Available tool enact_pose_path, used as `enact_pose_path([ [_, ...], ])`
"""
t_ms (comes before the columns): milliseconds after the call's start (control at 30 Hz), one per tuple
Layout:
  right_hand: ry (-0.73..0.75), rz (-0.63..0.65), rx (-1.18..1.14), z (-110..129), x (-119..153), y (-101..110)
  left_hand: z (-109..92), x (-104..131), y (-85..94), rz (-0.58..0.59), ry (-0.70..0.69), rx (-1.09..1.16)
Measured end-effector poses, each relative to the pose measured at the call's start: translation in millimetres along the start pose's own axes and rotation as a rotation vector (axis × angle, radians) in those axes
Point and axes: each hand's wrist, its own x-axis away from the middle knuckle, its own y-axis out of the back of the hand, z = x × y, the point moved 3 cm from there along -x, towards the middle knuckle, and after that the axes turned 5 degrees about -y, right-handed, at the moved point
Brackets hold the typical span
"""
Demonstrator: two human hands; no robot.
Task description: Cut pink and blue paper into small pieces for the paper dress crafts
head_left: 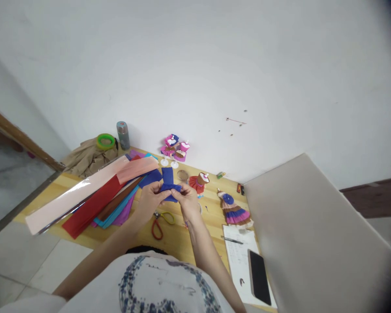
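Both hands meet over the middle of the wooden table (179,239). A folded piece of blue crepe paper (167,176) is pinched between them, its upper part standing up beyond the fingers. My left hand (151,198) grips its left side, fingers closed. On the right side my right hand (187,201) has thumb and fingers closed on the same paper. Below the hands lies a pair of scissors (157,228) with one red and one yellow handle. Just beyond my right hand stands a small dress form (197,183) with a red ruffled skirt.
Long crepe paper strips (91,202) spread across the table's left. A flask (123,134) and a green tape ring (106,141) are behind them. Two small dressed forms (176,150) stand by the wall. Right are a ruffled doll dress (234,208), written paper (236,261), a phone (259,277) and a partition (313,243).
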Motion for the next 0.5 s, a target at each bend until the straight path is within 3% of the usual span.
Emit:
enact_pose_path([
  [100, 0.005, -0.033, -0.067, -4.3, 0.1, -0.1, 3.3, -1.0, 4.3, 0.012, 0.005, 0.015],
  [200, 0.003, -0.067, -0.101, -10.4, -0.2, 0.1, 8.0, -1.6, 5.3, 0.073, 0.101, 0.167],
  [400, 0.008, -0.145, -0.095, -20.7, -0.7, 3.8, 8.2, -0.5, 12.5, -0.017, 0.073, 0.111],
  [500, 0.012, -0.166, -0.09, -24.3, -0.5, 4.7, 17.0, 1.9, 7.7, 0.079, 0.127, 0.127],
])
